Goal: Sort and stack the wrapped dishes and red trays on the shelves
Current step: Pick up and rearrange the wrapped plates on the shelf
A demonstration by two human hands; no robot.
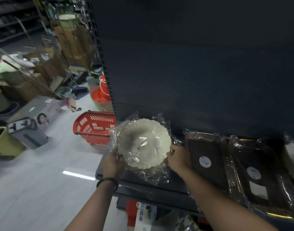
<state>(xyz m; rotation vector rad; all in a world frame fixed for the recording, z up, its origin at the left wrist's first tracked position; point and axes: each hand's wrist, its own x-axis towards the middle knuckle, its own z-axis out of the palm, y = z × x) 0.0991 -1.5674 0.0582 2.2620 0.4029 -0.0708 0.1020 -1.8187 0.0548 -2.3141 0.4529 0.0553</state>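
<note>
A cream scalloped dish (143,143) wrapped in clear film sits at the left end of the dark shelf (159,185). My left hand (113,161) grips its near-left rim and my right hand (177,158) grips its right rim. To the right lie two dark reddish-brown wrapped trays, one (208,164) right beside my right hand and another (258,177) further right, each with a round white sticker. A further pale wrapped item (293,152) shows at the far right edge.
A red shopping basket (94,126) stands on the light floor left of the shelf upright (109,84). Boxes, a grey appliance carton (34,120) and orange plastic ware (101,95) clutter the aisle. More goods sit on the lower shelf (143,215).
</note>
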